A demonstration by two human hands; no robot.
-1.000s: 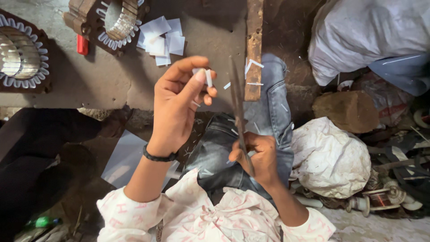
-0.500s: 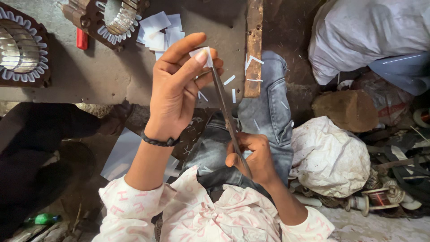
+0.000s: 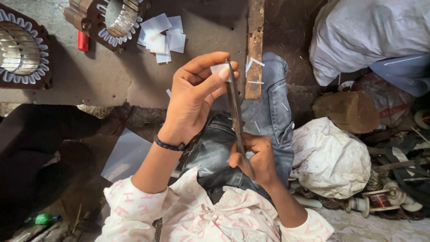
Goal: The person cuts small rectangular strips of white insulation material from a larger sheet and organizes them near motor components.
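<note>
My left hand (image 3: 193, 96) is raised over my lap and pinches a small white paper piece (image 3: 219, 69) between thumb and forefinger. My right hand (image 3: 254, 157) grips the handles of long dark scissors (image 3: 234, 105), whose blades point up and meet the edge of the paper piece. A black band circles my left wrist. Below both hands are my jeans-covered knee (image 3: 268, 112) and a patterned white shirt. Thin white paper slivers lie on the jeans.
A stack of cut white paper squares (image 3: 161, 38) lies on the grey floor beside a motor stator (image 3: 109, 20). Another stator (image 3: 20, 49) sits far left. A wooden plank (image 3: 255, 45) stands ahead; white sacks (image 3: 329, 157) and copper wire spools (image 3: 380, 199) crowd the right.
My left hand has brought the paper piece against the scissor blades, and the scissors have tilted upright to meet it. A second paper piece seen earlier is no longer in my fingers.
</note>
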